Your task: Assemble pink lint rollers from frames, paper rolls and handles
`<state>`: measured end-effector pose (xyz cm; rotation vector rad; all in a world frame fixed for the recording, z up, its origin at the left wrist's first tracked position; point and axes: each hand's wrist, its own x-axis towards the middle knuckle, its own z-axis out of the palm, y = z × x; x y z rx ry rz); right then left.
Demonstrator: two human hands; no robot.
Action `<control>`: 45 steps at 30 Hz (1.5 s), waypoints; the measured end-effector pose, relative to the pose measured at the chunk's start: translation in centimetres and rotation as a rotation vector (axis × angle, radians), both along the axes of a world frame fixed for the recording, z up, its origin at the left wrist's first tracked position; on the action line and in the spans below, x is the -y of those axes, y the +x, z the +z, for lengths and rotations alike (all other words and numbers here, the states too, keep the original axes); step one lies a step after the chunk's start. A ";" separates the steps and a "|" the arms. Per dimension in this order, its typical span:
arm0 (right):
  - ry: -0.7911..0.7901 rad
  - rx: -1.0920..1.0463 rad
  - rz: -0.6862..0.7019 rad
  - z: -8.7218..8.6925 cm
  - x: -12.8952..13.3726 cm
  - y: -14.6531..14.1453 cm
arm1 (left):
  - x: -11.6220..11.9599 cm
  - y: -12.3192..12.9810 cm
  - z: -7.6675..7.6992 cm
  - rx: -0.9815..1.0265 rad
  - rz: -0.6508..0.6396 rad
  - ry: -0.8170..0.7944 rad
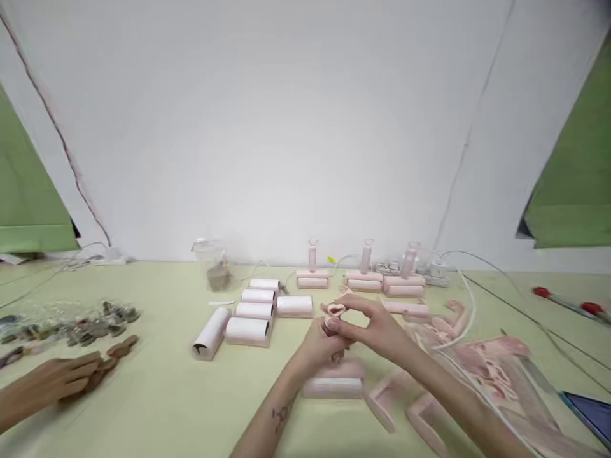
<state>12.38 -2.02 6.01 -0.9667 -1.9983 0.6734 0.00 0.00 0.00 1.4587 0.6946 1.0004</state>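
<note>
My left hand (325, 346) is closed around a small pink piece with a heart-shaped loop (336, 310) at its top. The fingertips of my right hand (365, 322) pinch the loop from the right side. Most of the piece is hidden inside my left fist. Below my hands, a pink-and-white roller (333, 387) lies on the table. Just right of it are loose pale-pink angled parts (382, 407), partly behind my right forearm.
White rollers (248, 329) lie grouped left of centre. Pink rollers with upright heart-topped handles (365, 257) line the wall. A clear plastic container (217, 270) stands behind. Pink parts (496, 369), a white cable (472, 299) and a dark-screened device (589, 413) are rightward. Another person's hand (71, 380) works at far left.
</note>
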 end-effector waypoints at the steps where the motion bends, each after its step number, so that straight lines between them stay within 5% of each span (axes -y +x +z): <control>1: 0.019 0.005 0.004 0.0 -0.1 -0.1 | 0.0 0.0 -0.2 0.001 0.004 0.000; 12: 0.050 0.112 0.004 0.7 0.2 -0.4 | 0.3 -0.1 -0.3 0.023 -0.017 -0.040; 16: 0.019 0.084 0.126 0.5 -1.1 -0.3 | 0.4 -0.1 0.0 0.010 -0.008 -0.068; 25: -0.469 0.073 0.360 0.4 -2.2 -2.8 | 0.1 -0.2 -0.4 0.018 0.001 -0.085; 32: -0.310 -0.031 0.465 -0.8 -3.0 -3.0 | 1.0 1.7 1.3 0.079 0.312 -0.472; 40: -0.364 0.067 0.430 -1.0 -3.0 -3.0 | 1.2 1.7 0.7 0.122 0.313 -0.496; 45: -0.351 0.128 0.222 -0.3 -1.8 -2.2 | 0.9 0.8 -0.8 0.235 0.120 -0.274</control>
